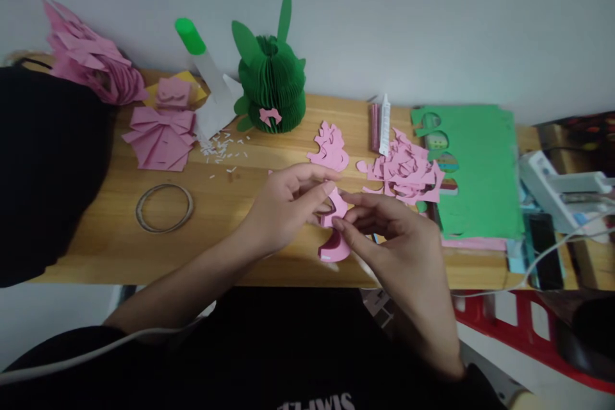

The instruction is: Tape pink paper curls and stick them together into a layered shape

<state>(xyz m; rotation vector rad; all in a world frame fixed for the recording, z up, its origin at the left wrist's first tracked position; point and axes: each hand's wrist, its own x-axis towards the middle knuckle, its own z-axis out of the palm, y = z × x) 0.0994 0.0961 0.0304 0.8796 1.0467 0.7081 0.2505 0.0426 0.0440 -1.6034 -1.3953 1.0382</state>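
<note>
Between both hands, above the table's front part, is a small pink paper cutout with curved edges. My left hand pinches its upper left side between thumb and fingers. From the right, my right hand grips its lower edge with thumb and forefinger. Just below hangs or lies a curved pink paper piece; whether it joins the cutout I cannot tell. Beyond the hands lies a stack of pink cutouts. A heap of pink paper scraps is right of it.
A green honeycomb paper figure with a pink bow stands at the back. Left are a roll of tape, white paper bits and folded pink paper. Right are a glue tube, green sheets and a phone.
</note>
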